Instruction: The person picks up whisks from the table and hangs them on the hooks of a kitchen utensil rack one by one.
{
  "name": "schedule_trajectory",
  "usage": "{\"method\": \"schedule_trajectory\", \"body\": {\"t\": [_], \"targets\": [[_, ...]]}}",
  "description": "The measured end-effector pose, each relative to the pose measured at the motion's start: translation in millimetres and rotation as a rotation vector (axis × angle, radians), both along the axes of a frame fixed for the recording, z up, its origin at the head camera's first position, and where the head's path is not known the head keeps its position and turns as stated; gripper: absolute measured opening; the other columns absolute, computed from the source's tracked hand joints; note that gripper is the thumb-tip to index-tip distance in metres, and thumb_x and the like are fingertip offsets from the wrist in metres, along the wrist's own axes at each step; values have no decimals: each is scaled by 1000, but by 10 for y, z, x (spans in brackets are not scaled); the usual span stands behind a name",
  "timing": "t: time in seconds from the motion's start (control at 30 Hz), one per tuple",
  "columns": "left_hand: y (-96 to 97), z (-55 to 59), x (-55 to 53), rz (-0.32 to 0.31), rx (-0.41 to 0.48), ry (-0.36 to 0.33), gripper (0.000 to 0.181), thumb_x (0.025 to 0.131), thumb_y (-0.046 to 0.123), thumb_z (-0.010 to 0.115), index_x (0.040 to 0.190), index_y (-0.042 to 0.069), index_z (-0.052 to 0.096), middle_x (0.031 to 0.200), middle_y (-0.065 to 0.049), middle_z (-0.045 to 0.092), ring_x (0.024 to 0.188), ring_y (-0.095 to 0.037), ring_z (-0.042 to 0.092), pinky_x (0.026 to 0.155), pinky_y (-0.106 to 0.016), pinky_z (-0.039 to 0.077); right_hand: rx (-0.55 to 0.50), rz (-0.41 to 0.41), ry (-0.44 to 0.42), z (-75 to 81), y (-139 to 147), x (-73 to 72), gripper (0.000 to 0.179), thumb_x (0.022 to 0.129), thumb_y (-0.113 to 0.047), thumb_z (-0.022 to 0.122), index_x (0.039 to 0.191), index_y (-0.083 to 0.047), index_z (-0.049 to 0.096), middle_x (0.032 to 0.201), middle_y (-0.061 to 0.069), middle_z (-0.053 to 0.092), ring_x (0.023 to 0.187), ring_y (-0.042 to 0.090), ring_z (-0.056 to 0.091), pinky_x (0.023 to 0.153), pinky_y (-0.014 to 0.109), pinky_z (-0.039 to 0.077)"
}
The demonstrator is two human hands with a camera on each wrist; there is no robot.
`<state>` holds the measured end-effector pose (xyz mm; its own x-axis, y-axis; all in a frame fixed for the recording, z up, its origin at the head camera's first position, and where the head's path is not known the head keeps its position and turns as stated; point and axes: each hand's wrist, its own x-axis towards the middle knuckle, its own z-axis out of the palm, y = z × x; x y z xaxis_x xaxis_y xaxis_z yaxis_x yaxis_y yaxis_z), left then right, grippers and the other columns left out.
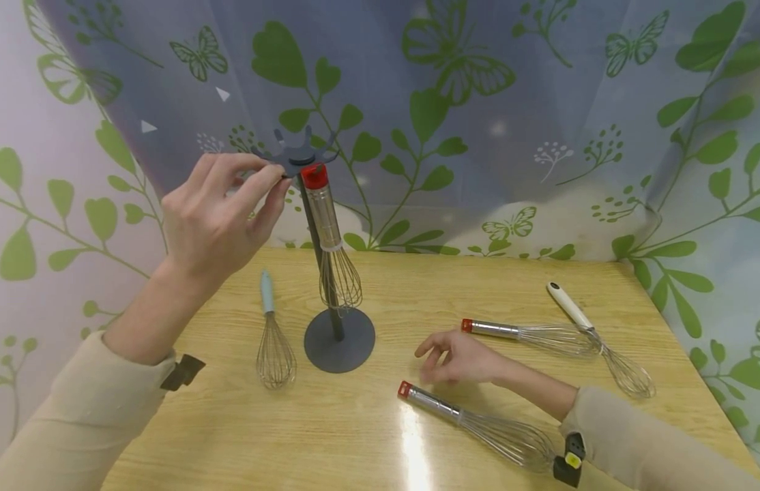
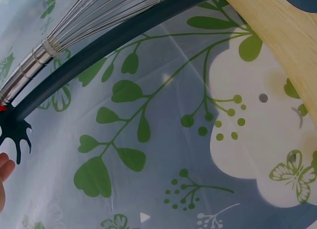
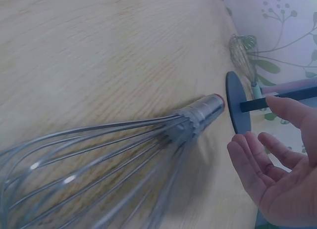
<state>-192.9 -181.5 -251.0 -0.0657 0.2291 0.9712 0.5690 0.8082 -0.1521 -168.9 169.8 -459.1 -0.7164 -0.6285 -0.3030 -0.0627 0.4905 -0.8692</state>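
A: What lies nearest us on the desk (image 1: 282,436)?

B: The near whisk (image 1: 461,415), metal-handled with a red end, slanting across the right half, wires nearest us.

A: And how would we expect it to handle?

B: Fairly light, we'd guess: stiff in the handle, springy in the wires. The smooth metal may slip, so we'd take it around mid-handle and leave the wires alone.

A: Is our right grip (image 1: 462,358) on it?

B: No, it's just beyond that handle, fingers loosely bent and thumb apart, holding nothing. We can't tell whether it touches the desk.

A: Further over?

B: To the left lies the teal-handled whisk (image 1: 271,327), beside the round base of the dark stand (image 1: 313,235). Far right, the second red-ended whisk (image 1: 518,333) and the white-handled whisk (image 1: 591,331) cross at their wires.

A: What about our left grip (image 1: 217,211)?

B: Up at the stand's top, finger and thumb together on one hook. The stand looks rigid but slender; we'd hold it lightly there so it doesn't tip.

A: And beside that?

B: The hanging whisk (image 1: 332,242), red end up, wires down along the pole. Behind everything hangs the leaf-printed cloth (image 1: 368,61).
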Motion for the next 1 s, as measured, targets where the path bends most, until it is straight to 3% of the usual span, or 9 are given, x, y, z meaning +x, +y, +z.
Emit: {"method": "schedule_trajectory", "body": {"t": [0.3, 1.0], "targets": [[-7, -11, 3, 6, 3, -7, 10, 95, 16, 73, 95, 7, 78, 92, -15, 75, 74, -38, 64, 50, -50, 48, 21, 21, -41, -78, -15, 45, 51, 87, -12, 82, 129, 10, 64, 96, 11, 74, 67, 14, 67, 59, 19, 51], [14, -12, -4, -7, 20, 9, 6, 91, 11, 76, 95, 8, 78, 91, -16, 75, 74, -39, 64, 51, -51, 48, 85, 38, -48, -180, -22, 60, 40, 84, -12, 84, 120, 2, 70, 91, 7, 73, 77, 11, 69, 68, 21, 53]]}}
